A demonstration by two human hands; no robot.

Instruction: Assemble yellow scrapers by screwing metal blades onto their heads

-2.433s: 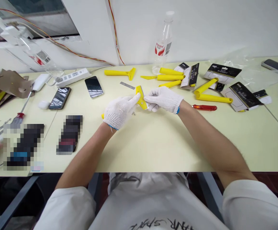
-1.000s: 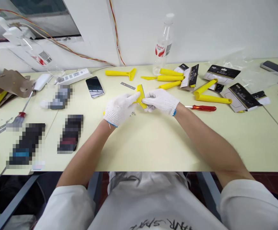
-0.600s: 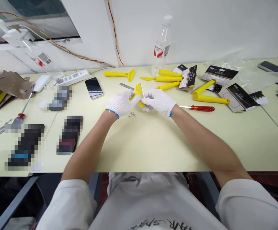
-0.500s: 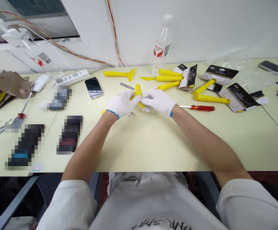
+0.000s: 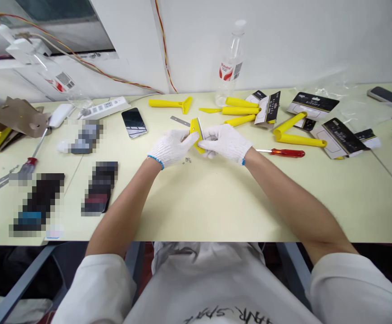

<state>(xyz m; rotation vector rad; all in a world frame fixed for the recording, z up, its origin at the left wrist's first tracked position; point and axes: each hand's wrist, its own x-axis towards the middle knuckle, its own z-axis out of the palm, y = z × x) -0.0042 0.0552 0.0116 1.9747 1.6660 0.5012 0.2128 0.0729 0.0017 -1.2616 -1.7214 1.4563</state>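
Both my hands wear white knitted gloves with blue cuffs. My left hand (image 5: 173, 146) is closed on the yellow head of a scraper (image 5: 195, 127); its handle is hidden behind the glove. My right hand (image 5: 225, 141) pinches the same head from the other side, with its fingers at a thin metal strip (image 5: 200, 127) along the head's right edge. Whether the strip is fixed to the head, I cannot tell. Small loose screws (image 5: 187, 160) lie on the table just below my left hand. A flat metal blade (image 5: 179, 120) rests behind it.
Farther back lies another yellow scraper (image 5: 167, 104). Several yellow handles (image 5: 239, 110) and black-and-white cards (image 5: 339, 137) are at the right, near a red screwdriver (image 5: 286, 153). A bottle (image 5: 231, 67) stands by the wall. Phone (image 5: 134, 122) and power strip (image 5: 110, 107) are left.
The scraper has turned in my hands, so its yellow head shows more broadly. The yellow end that stuck out left of my left glove is out of sight. The whole view has shifted slightly.
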